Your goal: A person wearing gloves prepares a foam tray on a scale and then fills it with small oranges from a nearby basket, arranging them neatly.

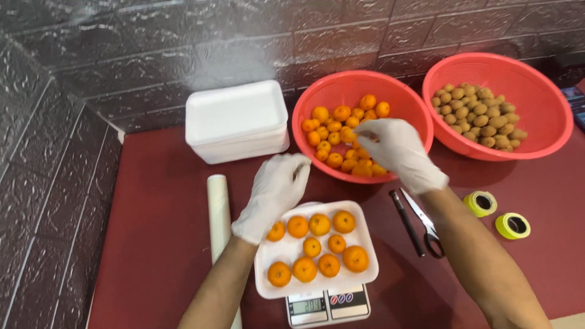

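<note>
A white foam tray point(361, 272) with several small oranges point(304, 268) rests on a digital kitchen scale point(328, 305) near the table's front. My left hand point(274, 192), in a white glove, hovers over the tray's left corner, fingers curled and holding nothing I can see. My right hand point(396, 149), also gloved, reaches into the left red basket point(317, 91), fingers down among its small oranges point(338, 131). Whether it grips one is hidden.
A second red basket point(548, 103) at the right holds small brown fruits point(478, 116). A stack of white foam trays point(237, 122) stands at the back left. A film roll point(218, 210), black-handled scissors point(423, 222) and two yellow tape rolls point(496, 214) lie on the dark red table point(158, 225).
</note>
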